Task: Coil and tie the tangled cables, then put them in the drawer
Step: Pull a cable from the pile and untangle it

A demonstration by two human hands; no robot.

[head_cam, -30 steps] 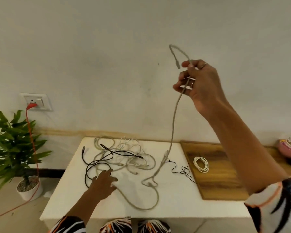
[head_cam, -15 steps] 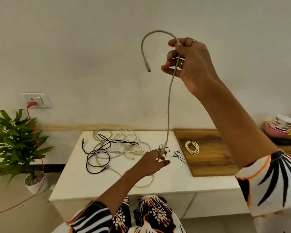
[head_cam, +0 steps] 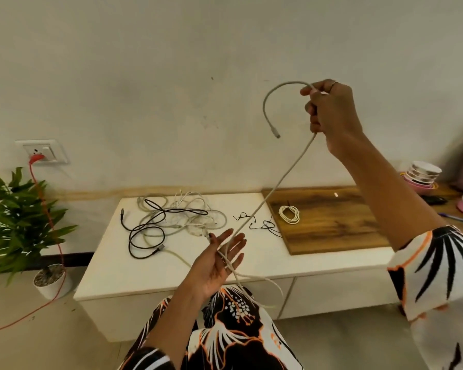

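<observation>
Left hand: My left hand (head_cam: 219, 259) is nearest, palm up above my lap, fingers straight and spread. The grey cable (head_cam: 277, 184) lies across them; nothing is curled round it.

Slack: Below that hand the grey cable droops in a loose loop over the front edge of the white cabinet (head_cam: 134, 265) and down past its face.

Right hand: My right hand (head_cam: 330, 113) is raised high against the wall, fingers curled tight round the cable near one end. The short free end arches over to the left, and its plug (head_cam: 276, 134) hangs in the air.

Step in hand: I judge this the start of coiling one cable, drawn out between my two hands and apparently free of the heap.

Next move: I would close the left fingers on the line, then lay even loops into one hand and keep the trailing slack from snagging on the cabinet edge.

Tangle: The heap of cables (head_cam: 177, 217), pale ones with a black one on top, lies unsorted further back on the cabinet top.

Ties: Thin black ties (head_cam: 262, 225) lie just right of the heap, near the wooden board (head_cam: 332, 222).

Done so far: One white coil (head_cam: 289, 214), already tied, rests on that board.

Drawer: I cannot tell which cabinet front is the drawer; none stands open.
</observation>
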